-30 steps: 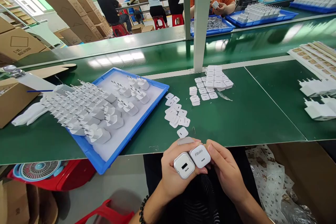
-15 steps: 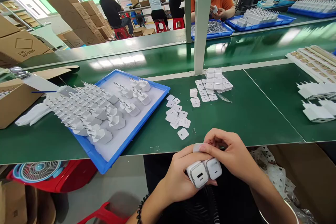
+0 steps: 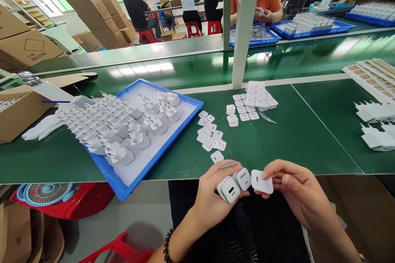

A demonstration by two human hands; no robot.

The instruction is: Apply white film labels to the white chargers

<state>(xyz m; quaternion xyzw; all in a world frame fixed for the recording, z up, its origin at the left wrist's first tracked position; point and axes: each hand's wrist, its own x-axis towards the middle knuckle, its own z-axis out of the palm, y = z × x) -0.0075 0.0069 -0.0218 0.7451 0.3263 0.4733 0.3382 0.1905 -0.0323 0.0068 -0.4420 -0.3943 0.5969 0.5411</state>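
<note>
1. Two white chargers sit side by side in the left hand, low and just off the near edge of the green bench; its fingers are curled snugly round them.
2. A small white sticker is pinched between thumb and fingertips of the right hand, just right of the chargers and not touching them.
3. Loose stickers lie scattered on the bench just beyond the hands.
4. Further left, a blue tray carries rows of chargers.
5. Neat sticker stacks rest near the white post.
</note>
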